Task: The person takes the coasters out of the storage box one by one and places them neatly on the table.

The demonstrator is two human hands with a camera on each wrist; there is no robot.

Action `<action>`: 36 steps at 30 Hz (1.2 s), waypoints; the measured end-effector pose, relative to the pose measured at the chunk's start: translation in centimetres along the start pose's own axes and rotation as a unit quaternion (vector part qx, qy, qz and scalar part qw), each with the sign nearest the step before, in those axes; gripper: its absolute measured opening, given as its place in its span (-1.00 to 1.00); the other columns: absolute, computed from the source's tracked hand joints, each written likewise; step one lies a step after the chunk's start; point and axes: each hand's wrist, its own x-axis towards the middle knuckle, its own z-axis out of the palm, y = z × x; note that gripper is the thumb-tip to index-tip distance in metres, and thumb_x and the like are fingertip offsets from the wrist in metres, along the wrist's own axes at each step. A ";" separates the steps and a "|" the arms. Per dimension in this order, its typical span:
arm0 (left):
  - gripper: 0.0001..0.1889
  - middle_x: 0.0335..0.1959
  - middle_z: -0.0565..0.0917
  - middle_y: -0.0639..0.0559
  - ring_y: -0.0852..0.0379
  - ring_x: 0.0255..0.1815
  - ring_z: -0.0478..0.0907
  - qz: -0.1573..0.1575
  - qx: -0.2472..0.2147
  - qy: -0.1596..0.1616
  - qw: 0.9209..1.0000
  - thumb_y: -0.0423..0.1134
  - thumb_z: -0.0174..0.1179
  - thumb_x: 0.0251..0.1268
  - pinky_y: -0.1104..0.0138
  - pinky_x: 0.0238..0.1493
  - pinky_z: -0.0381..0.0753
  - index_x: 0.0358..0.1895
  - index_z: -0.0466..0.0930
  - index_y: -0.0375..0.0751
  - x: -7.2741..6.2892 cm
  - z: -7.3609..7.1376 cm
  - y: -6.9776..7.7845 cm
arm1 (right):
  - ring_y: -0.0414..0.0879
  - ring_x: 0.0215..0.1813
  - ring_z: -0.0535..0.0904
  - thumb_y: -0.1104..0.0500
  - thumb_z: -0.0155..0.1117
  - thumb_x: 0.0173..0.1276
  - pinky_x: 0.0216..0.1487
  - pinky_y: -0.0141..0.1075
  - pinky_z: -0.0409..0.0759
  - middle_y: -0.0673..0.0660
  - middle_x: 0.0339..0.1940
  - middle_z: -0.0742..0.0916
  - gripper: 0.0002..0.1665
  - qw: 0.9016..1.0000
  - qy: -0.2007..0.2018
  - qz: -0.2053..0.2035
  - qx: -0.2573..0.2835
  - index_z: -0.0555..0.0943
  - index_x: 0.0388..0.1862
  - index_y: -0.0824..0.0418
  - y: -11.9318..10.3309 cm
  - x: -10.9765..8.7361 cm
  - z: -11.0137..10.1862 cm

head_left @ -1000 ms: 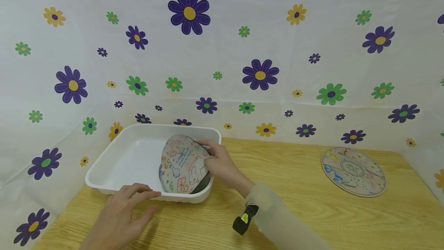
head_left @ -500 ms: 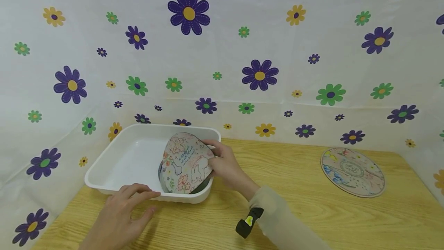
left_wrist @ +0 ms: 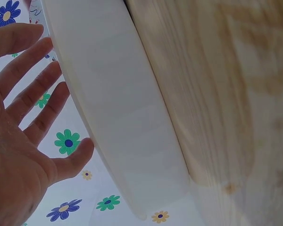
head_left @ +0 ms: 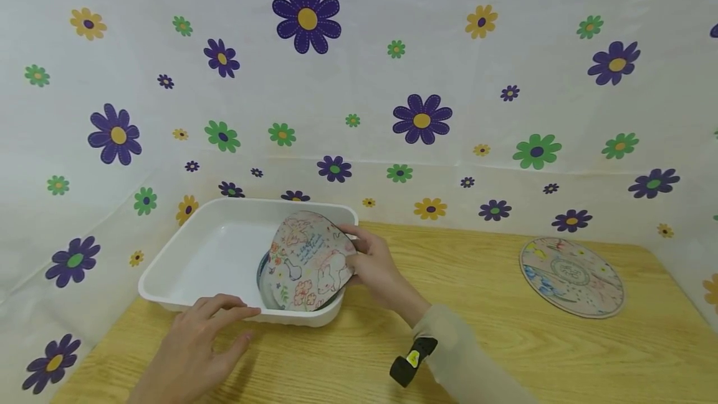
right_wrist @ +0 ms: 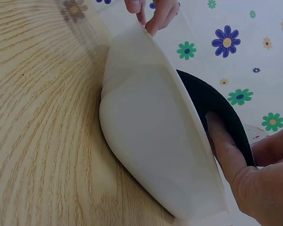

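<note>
A round mat [head_left: 311, 260] with a printed rabbit and flowers tilts up inside the right end of a white plastic tray [head_left: 193, 264]. My right hand [head_left: 381, 267] pinches it by its right edge, bending it slightly. In the right wrist view its black underside [right_wrist: 205, 96] rises past the rim, with the thumb against it. Beneath it shows the edge of something darker [head_left: 262, 279], perhaps another mat. My left hand [head_left: 193, 345] has its fingertips on the tray's near rim, fingers spread in the left wrist view, gripping nothing.
A second round mat [head_left: 572, 276] with a patterned centre lies flat on the wooden table [head_left: 449, 279] at the right. A flower-printed sheet [head_left: 359, 80] surrounds the table at the back and sides. A black band [head_left: 412, 360] hangs at my right wrist.
My right hand has drawn the mat a little to the right and up, uncovering more of the darker edge below it. My left hand has stayed at the tray's rim.
</note>
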 end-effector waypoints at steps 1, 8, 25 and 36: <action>-0.69 -0.08 0.70 0.21 0.09 -0.05 0.63 -0.001 0.001 -0.001 1.000 -0.15 0.51 0.11 -0.04 -0.10 0.63 -0.06 0.77 0.23 0.0 0.0 0.0 | -0.07 -0.16 0.72 0.53 -0.07 0.30 -0.07 0.02 0.78 0.38 0.22 0.62 -0.19 1.000 0.000 0.001 0.002 0.40 0.52 0.10 0.0 0.0 -0.1; -0.70 -0.06 0.71 0.18 0.05 -0.02 0.63 -0.008 0.000 -0.010 1.000 -0.13 0.50 0.14 -0.10 -0.06 0.64 -0.04 0.76 0.22 0.1 0.0 -0.1 | -0.05 -0.11 0.69 0.52 -0.06 0.32 -0.07 -0.03 0.79 0.38 0.26 0.59 -0.21 1.000 0.006 0.003 0.007 0.41 0.51 0.09 -0.3 -0.3 -0.4; -0.67 -0.11 0.70 0.22 0.13 -0.11 0.62 0.023 0.001 0.025 0.999 -0.19 0.54 0.04 0.04 -0.16 0.63 -0.08 0.78 0.21 -0.2 0.3 -0.3 | -0.02 -0.11 0.69 0.52 -0.07 0.37 -0.14 -0.12 0.79 0.39 0.25 0.56 -0.23 1.000 0.019 0.002 0.024 0.37 0.53 0.10 -0.5 -1.0 -1.4; -0.67 -0.12 0.70 0.23 0.13 -0.12 0.63 0.031 -0.001 0.037 0.999 -0.19 0.54 0.03 0.07 -0.20 0.61 -0.09 0.78 0.21 -0.1 0.3 -0.3 | -0.04 -0.13 0.67 0.52 -0.04 0.35 -0.26 -0.22 0.75 0.34 0.27 0.59 -0.23 0.999 0.046 -0.004 0.026 0.42 0.50 0.05 -0.9 -1.4 -2.6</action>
